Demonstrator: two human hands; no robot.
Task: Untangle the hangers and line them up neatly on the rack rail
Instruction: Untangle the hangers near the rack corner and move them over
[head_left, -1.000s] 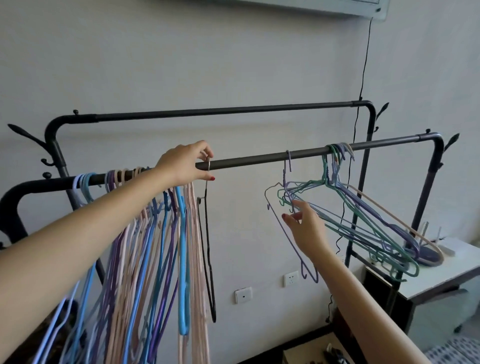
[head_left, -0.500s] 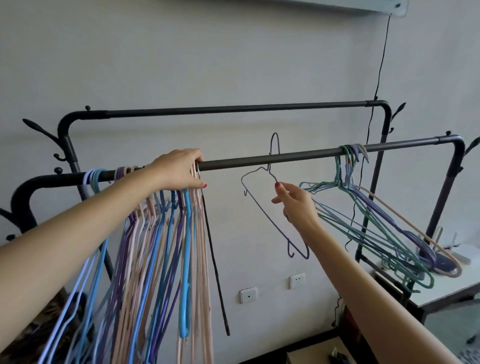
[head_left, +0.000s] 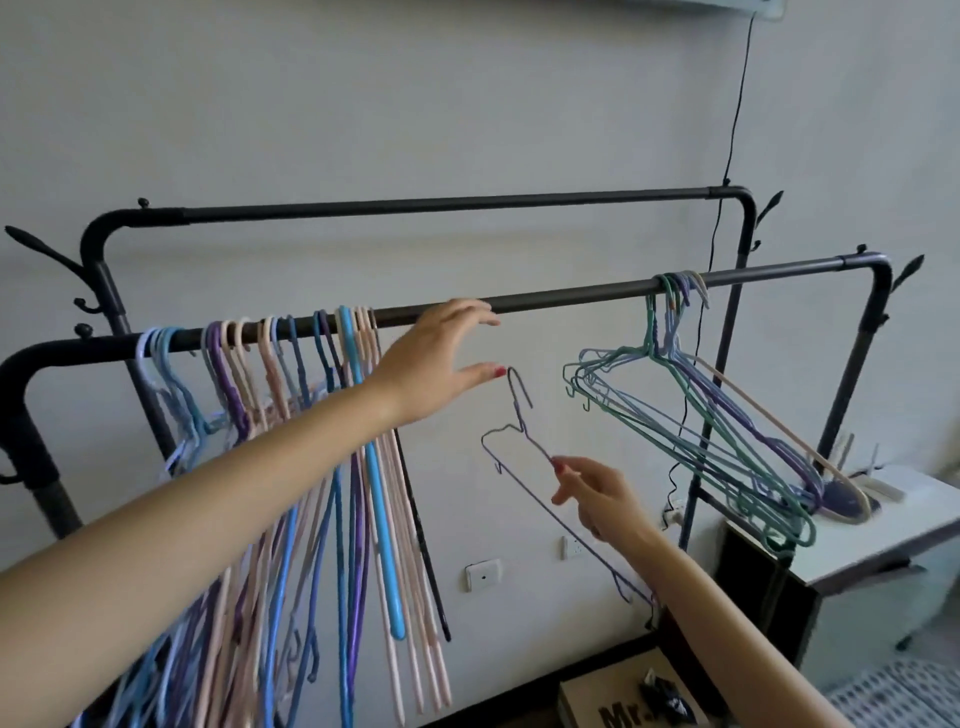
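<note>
A black rack rail (head_left: 571, 296) runs across the view. On its left part hang several hangers in a row (head_left: 291, 374), pink, blue and purple. A tangled bunch of green, blue and purple hangers (head_left: 691, 415) hangs near the rail's right end. My right hand (head_left: 597, 493) pinches one thin purple hanger (head_left: 519, 436) by its shoulder, below the rail and off it, hook pointing up. My left hand (head_left: 441, 353) is spread open in front of the rail, just right of the lined-up row, its thumb close to the purple hanger's hook.
A second black rail (head_left: 441, 205) runs behind and higher. A white table (head_left: 857, 530) stands at the right under the tangled bunch. A cardboard box (head_left: 623, 701) sits on the floor below. A black cable (head_left: 732, 130) hangs down the wall.
My right hand has brought the purple hanger down below the rail and toward the left. My left hand has let go of the row and spread open near the hanger's hook.
</note>
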